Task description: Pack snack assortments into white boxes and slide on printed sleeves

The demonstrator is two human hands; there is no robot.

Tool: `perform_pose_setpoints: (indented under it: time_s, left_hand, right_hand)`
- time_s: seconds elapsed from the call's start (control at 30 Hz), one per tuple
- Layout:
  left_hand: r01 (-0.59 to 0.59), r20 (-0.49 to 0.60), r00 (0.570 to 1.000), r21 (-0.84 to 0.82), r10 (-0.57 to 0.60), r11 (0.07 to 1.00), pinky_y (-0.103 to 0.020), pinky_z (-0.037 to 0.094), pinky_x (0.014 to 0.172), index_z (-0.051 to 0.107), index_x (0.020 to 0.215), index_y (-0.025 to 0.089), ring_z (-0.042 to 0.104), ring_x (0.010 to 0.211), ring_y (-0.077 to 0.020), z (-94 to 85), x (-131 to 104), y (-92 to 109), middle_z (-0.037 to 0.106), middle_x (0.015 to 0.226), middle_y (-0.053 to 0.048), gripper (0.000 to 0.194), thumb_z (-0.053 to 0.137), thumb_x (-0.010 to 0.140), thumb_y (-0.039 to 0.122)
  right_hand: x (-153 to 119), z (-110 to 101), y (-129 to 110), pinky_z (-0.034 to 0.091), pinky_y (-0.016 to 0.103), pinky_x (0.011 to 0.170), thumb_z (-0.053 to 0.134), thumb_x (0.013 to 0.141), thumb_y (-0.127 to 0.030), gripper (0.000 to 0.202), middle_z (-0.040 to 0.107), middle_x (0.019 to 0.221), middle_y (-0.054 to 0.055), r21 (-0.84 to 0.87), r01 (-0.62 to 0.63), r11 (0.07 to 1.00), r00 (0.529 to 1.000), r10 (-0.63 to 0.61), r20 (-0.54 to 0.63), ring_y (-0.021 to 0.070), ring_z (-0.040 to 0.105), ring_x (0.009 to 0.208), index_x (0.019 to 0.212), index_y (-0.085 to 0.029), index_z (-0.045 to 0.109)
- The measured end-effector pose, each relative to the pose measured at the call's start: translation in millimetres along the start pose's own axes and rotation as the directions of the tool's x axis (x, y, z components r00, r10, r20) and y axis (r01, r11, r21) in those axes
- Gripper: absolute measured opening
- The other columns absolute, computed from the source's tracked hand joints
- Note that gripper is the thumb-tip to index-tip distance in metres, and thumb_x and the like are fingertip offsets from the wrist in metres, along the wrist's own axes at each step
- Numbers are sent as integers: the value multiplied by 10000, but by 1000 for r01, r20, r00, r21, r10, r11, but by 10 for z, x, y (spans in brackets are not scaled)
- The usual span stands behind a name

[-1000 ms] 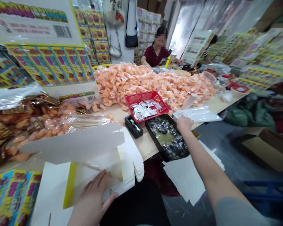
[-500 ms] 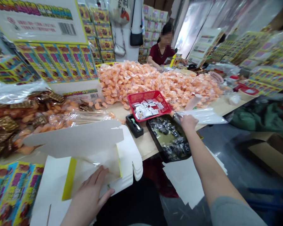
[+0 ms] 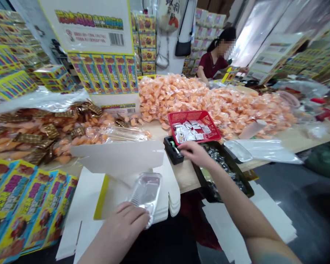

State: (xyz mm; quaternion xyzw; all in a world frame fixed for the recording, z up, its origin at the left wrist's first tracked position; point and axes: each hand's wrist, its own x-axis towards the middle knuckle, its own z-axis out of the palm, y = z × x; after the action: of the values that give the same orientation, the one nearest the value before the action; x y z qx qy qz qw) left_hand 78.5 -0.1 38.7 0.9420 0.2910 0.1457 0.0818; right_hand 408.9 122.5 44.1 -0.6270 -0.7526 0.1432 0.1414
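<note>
My left hand (image 3: 134, 218) grips the near end of a clear plastic tray (image 3: 148, 187), tilted over an open white cardboard box (image 3: 117, 196) with a yellow edge. The box lies on a stack of flat white cartons (image 3: 174, 192). My right hand (image 3: 194, 152) is at the front end of a black tape dispenser (image 3: 170, 154), its fingers bent together; whatever is between them is hidden. Beneath my right forearm sits a black tray (image 3: 202, 176) with small dark wrapped packets. Behind it is a red basket (image 3: 213, 128) holding white sachets.
Orange wrapped pieces (image 3: 178, 95) are heaped along the table (image 3: 156, 128). Brown-gold packets (image 3: 51, 130) and thin sticks (image 3: 123, 134) lie left. Printed boxes (image 3: 35, 205) stand near left. Another clear tray (image 3: 238, 151) rests right. A person (image 3: 213, 60) sits across.
My right hand has moved left from the clear plastic at the right to the tape dispenser. My left hand, earlier spread over the box, now holds a clear tray. The view has shifted left.
</note>
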Motion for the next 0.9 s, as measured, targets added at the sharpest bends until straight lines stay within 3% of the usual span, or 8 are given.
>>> perform_pose_setpoints:
  time_s: [0.1,0.17,0.27,0.37,0.47,0.6,0.77,0.9]
  left_hand:
    - [111,12,993,150,-114,982,-343,472,836,619,1099,244,645,874,-187,80,-263,-206,701,1030,-22,406,362,882,17]
    - [183,47,979,209,-197,961,-350,478,805,650,1069,254,653,844,-199,154,-364,-333,708,1023,-24,376,394,882,51]
    - [271,95,951,202,-294,941,-389,474,860,666,1105,256,660,923,-236,267,-408,-485,701,1113,-46,252,536,908,344]
    - [258,112,954,161,-277,953,-493,334,1066,610,1247,272,578,1172,-300,313,-430,-565,608,1322,-74,554,553,831,633]
    - [300,139,937,148,-320,943,-557,93,1163,588,1281,263,506,1267,-319,299,-474,-562,558,1384,-89,601,535,830,657]
    - [424,156,882,149,-445,893,-542,76,1166,583,1285,241,562,1181,-293,288,-535,-505,589,1333,-106,604,590,813,618]
    - [327,71,936,185,-344,927,-520,60,1158,602,1257,348,551,1188,-291,380,-719,-611,625,1282,-54,560,595,787,654]
    - [166,-12,986,228,-168,959,-463,15,1179,611,1235,418,594,1145,-254,614,-891,-883,655,1257,0,512,603,779,652]
  right_hand:
    - [661,-5,605,427,333,955,456,908,-125,298,659,1129,145,-140,-243,960,969,234,-76,217,589,1066,1116,-118,669]
    - [937,1,902,404,336,955,526,860,-114,312,644,1146,174,-199,-304,932,952,292,-89,241,577,1071,1141,-98,662]
    - [1121,16,1143,403,304,908,696,750,-170,324,652,1121,165,-274,-340,899,940,337,-59,250,575,1041,1070,-117,694]
    - [1155,20,1200,405,269,848,695,763,-211,234,680,1053,147,-309,-341,888,937,347,-36,241,583,1004,978,-120,713]
    - [1115,4,1171,409,288,807,526,901,-270,333,678,1079,166,-307,-366,879,930,359,-81,250,599,975,1159,-96,644]
    - [968,-96,1186,418,332,822,306,989,-284,503,597,1275,181,-292,-426,856,884,326,-335,273,598,1053,1464,-126,354]
    - [766,-391,1438,434,319,847,387,910,-113,400,613,1269,153,-391,-511,766,859,439,-263,257,618,1053,1206,-165,650]
    - [813,-506,1708,444,314,866,568,845,-169,227,681,1123,177,-448,-533,718,833,539,-128,257,635,1020,999,-137,732]
